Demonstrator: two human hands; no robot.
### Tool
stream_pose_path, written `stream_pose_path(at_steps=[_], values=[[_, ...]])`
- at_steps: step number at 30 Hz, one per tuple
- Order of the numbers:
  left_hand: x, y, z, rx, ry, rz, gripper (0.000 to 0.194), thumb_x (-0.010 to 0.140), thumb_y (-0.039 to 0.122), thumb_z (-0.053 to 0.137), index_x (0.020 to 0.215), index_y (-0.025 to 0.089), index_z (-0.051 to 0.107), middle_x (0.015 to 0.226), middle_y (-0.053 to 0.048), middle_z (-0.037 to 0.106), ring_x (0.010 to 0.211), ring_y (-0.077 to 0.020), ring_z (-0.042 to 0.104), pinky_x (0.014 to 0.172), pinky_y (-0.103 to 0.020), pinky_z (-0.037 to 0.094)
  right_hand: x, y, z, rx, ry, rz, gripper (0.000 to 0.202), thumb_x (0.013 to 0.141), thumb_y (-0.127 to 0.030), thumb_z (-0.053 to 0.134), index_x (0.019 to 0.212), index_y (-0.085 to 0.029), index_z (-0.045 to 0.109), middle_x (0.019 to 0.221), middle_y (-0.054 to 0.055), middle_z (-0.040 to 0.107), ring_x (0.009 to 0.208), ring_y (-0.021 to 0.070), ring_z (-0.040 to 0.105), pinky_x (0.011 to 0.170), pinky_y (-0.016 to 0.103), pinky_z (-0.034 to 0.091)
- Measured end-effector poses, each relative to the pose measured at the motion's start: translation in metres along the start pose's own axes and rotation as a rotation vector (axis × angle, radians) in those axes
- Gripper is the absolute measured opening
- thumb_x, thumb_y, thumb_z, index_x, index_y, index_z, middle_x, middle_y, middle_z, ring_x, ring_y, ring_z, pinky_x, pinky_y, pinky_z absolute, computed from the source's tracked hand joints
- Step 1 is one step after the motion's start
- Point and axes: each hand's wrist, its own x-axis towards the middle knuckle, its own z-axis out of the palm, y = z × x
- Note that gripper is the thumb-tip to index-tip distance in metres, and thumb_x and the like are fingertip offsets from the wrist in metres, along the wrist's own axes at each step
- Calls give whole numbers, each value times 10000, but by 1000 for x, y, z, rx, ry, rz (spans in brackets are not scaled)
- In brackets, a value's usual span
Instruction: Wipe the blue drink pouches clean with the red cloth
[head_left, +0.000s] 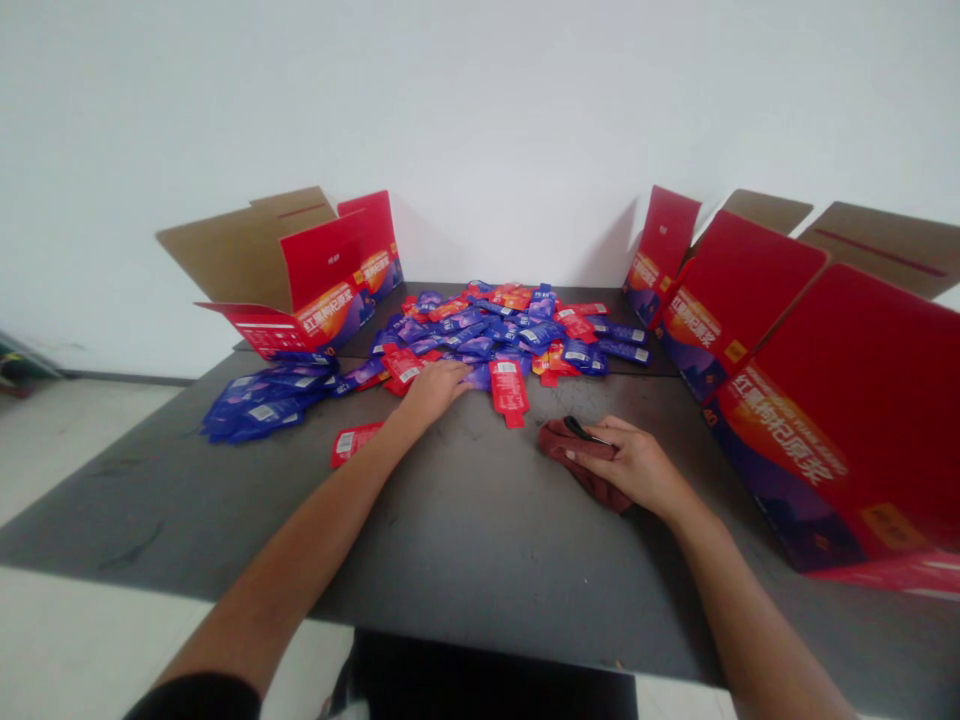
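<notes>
My left hand (437,388) is at the front edge of a pile of sachets (487,325), its fingertips closed on the edge of a purple sachet (478,377). Just right of that, a red sachet (509,390) with a white barcode label lies pointing toward me. In my right hand (634,462) is a bunched brown cloth (577,465), with a slim black object (576,428) held against it. I cannot make out the black object's kind. Another red sachet (352,442) lies partly behind my left forearm.
Blue sachets (262,400) form a flat stack on the left of the grey table (465,540). Behind them stand open red cartons (330,300). More open red cartons (795,400) line the right side. A white wall (510,130) rises behind the table.
</notes>
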Motion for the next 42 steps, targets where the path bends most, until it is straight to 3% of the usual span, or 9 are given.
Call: stream_pose_path(at_steps=[9, 19, 23, 25, 27, 30, 33, 38, 42], values=[[1, -6, -1, 26, -29, -18, 404, 1012, 388, 571, 1338, 161, 640, 1302, -152, 699, 1119, -294, 616, 950, -390, 434, 0, -5, -2, 29, -8, 32, 415, 917, -522, 692, 1238, -266, 751, 951, 42, 658, 881, 201, 654, 766, 302, 509], [-11, 2, -56, 74, 18, -135, 411, 1073, 349, 350, 999, 139, 695, 964, -159, 732, 971, -284, 665, 863, -384, 428, 1, -6, -2, 61, 23, 38, 406, 901, -543, 699, 1169, -247, 773, 954, 50, 676, 903, 221, 660, 785, 323, 502], [-43, 24, -95, -2, 10, -187, 437, 1083, 404, 292, 960, 172, 642, 868, -95, 722, 832, -236, 686, 740, -320, 450, 1, -5, -2, 70, 28, 46, 399, 911, -548, 686, 1163, -251, 775, 952, 48, 672, 887, 214, 659, 769, 315, 497], [-67, 47, -113, -92, -21, -197, 449, 1080, 456, 290, 898, 208, 617, 836, -46, 716, 770, -203, 686, 680, -292, 454, 1, -3, -2, 60, 42, 41, 384, 920, -551, 673, 1138, -254, 783, 937, 43, 663, 867, 205, 653, 749, 306, 490], [-93, 76, -123, -370, -102, -271, 415, 1052, 512, 370, 869, 228, 612, 792, -16, 708, 735, -194, 685, 657, -287, 457, 0, -1, -3, 46, 59, 31, 378, 929, -555, 658, 1113, -253, 789, 909, 41, 652, 845, 202, 644, 723, 300, 480], [-129, 121, -117, -665, -208, -333, 324, 1033, 505, 425, 1015, 265, 642, 834, 3, 735, 750, -191, 701, 661, -285, 483, -2, 2, -4, 16, 80, 31, 382, 937, -562, 640, 1090, -249, 796, 867, 40, 640, 812, 199, 631, 687, 293, 462], [-155, 155, -90, -779, -257, -404, 314, 1038, 456, 427, 1253, 299, 595, 957, -19, 774, 803, -211, 736, 689, -303, 522, -2, 4, -5, -13, 101, 43, 398, 926, -574, 648, 1091, -245, 797, 852, 39, 638, 793, 197, 622, 679, 291, 450], [-174, 185, -49, -615, -181, -385, 442, 1072, 437, 354, 1484, 301, 440, 1148, -106, 760, 967, -271, 757, 828, -382, 557, -3, 5, -3, -34, 126, 39, 405, 920, -586, 647, 1009, -221, 801, 834, 43, 624, 777, 191, 603, 672, 288, 436], [-188, 202, -49, -407, -30, -290, 513, 1074, 450, 371, 1557, 278, 384, 1255, -140, 696, 1116, -316, 682, 950, -495, 533, -4, 3, -3, -36, 134, 35, 409, 921, -586, 645, 995, -214, 799, 816, 41, 616, 772, 187, 589, 665, 282, 424]])
